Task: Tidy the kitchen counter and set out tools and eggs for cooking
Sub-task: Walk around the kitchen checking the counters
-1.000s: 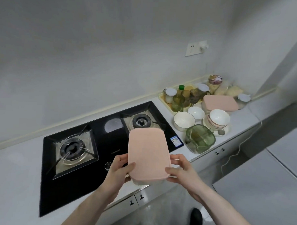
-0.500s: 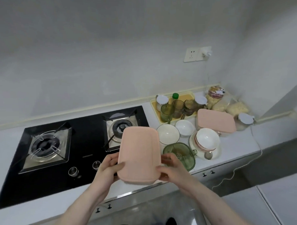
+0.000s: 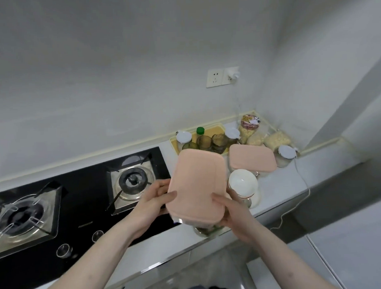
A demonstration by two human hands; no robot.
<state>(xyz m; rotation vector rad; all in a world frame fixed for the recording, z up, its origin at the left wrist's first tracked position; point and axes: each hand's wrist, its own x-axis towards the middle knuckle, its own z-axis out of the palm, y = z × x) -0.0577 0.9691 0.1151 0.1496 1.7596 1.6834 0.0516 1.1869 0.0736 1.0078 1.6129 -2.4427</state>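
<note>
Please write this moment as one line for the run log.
hands: left hand and right hand grip pink box | position: above counter, right of stove | nearby: second pink box, white bowl

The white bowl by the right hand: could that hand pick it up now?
Probably not yet. The right hand and left hand both grip the pink container. The white bowl sits close, uncovered.
</note>
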